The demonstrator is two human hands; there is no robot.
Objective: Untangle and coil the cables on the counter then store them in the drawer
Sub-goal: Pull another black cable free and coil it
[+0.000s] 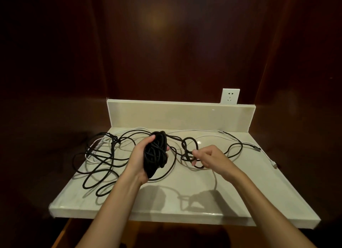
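Observation:
My left hand (140, 157) grips a thick coil of black cable (155, 153), held upright above the middle of the cream counter (185, 188). From the coil the black cable runs right into small loops (188, 146), and my right hand (209, 155) pinches the cable there. More loose black cable (98, 160) lies in tangled loops on the counter's left part. A thin white cable (203, 131) runs along the back and right side, crossing under the black one, with a plug end (274, 164) near the right edge.
A raised cream backsplash (181, 114) closes the counter's rear. A white wall socket (230, 96) sits above it at the right. Dark wooden walls surround the counter. The counter's front edge (148, 215) overhangs a brown wooden surface below. No drawer is in view.

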